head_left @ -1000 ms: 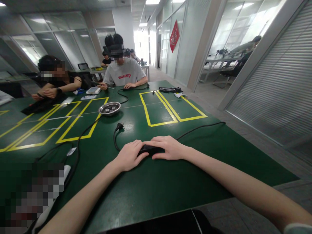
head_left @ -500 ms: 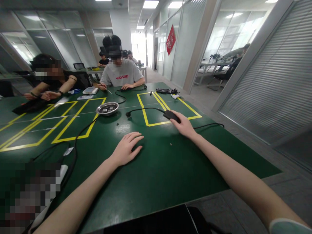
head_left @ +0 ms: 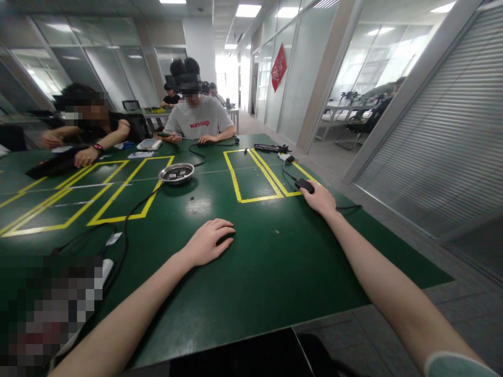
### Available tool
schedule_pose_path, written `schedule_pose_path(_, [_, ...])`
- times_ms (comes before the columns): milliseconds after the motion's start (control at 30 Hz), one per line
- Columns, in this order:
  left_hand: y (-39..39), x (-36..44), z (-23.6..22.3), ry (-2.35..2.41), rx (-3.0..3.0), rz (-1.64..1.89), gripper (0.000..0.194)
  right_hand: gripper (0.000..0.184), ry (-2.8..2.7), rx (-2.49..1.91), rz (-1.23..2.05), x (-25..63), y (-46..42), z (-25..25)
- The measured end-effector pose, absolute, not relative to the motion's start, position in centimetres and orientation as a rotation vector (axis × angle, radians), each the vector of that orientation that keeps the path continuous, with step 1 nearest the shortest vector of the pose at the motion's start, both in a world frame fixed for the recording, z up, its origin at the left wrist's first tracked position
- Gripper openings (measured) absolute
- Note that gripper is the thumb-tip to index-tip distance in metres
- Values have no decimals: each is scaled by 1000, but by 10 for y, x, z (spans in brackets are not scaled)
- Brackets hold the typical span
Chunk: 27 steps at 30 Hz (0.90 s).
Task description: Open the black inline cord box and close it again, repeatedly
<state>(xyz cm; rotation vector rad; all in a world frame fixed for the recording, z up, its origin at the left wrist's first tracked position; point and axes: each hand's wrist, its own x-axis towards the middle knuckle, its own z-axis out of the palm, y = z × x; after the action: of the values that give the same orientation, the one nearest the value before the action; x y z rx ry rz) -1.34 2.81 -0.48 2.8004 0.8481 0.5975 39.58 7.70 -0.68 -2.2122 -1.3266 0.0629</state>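
"What is done?"
"The black adapter [head_left: 304, 185] is held by the right hand [head_left: 321, 199] at the right yellow outline [head_left: 293, 194], not yet released"
"And the left hand [head_left: 210, 242]?"
"Rested on the near table [head_left: 251, 293], fingers loosely parted, nothing seen held"

The black adapter [head_left: 303, 184] is a compact rectangular block, held under the right grip [head_left: 317, 198] toward 2 o'clock on the surface [head_left: 275, 283]. Its narrow end points to 11 o'clock. A thin black cord [head_left: 290, 176] leaves that end and curves to a black plug [head_left: 290, 158]. A second cable [head_left: 349, 207] extends toward 4 o'clock
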Motion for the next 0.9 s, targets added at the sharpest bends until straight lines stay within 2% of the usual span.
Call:
schedule_pose_path(200, [28,-13,-5,852,2800,582,22,56,-1150,-2181,-100,399,74,-8])
schedule_pose_path(367, [28,-13,-4,854,2786,578,23,54,-1254,-2228,-33,403,78,-14])
schedule_pose_path(533, [27,-13,-4,867,2789,566,23,63,-1365,-2235,-52,405,81,-18])
schedule_pose_path(700, [27,-14,-3,858,2781,582,22,55,-1491,-2077,-64,408,85,-23])
schedule_pose_path(900, [26,-14,-3,860,2785,578,23,54,-1304,-2044,61,405,89,-21])
